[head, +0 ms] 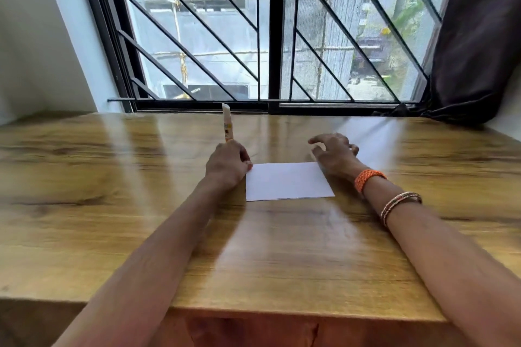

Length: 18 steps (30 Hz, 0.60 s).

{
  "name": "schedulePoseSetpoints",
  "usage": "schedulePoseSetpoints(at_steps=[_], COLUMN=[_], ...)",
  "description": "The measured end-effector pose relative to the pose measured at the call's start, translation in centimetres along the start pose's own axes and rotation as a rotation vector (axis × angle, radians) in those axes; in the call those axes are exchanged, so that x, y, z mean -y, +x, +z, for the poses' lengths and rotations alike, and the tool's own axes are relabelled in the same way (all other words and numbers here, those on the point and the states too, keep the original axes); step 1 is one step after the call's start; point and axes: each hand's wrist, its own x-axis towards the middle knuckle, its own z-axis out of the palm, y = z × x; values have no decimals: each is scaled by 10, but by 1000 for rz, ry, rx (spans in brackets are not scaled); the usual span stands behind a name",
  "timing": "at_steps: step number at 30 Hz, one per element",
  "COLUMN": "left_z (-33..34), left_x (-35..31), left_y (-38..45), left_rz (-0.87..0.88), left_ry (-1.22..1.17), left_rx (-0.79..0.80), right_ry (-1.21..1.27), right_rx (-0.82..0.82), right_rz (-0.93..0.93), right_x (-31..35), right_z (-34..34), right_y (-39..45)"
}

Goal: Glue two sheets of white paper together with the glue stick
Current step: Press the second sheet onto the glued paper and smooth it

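The left hand has its grip clamped around the lower end of a slim white glue stick with an orange-and-yellow label, which stands nearly upright above the fist, its slanted top toward the window. The knuckles of that hand touch the far left corner of the white rectangular paper, lying flat on the glossy wooden bench. Whether it is one sheet or two stacked cannot be told.

The right hand hovers at the paper's far right corner with its grip apart, fingers spread and curled, holding nothing; it is blurred. An orange woven band sits at that wrist, with thin beaded bangles further up the forearm.

The paper lies midway across the bench, well apart from the near edge and from both sides, with bare wood all around it. Beyond the far edge stands a black-framed window with diagonal bars, and a dark curtain hangs at the right, its lower end resting by the bench's far right corner.
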Motion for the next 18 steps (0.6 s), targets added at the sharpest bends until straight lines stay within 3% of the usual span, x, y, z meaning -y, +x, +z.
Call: schedulePoseSetpoints(at_steps=[11,18], left_z=[7,4], left_x=[-4,-7], left_y=[5,7], left_rz=[-46,-43], left_ry=[111,12], left_rx=[103,106], right_ry=[-5,93], right_rx=[2,39], right_rz=[21,-83], right_x=[-4,8], right_z=[-6,-6], right_y=[-2,-11])
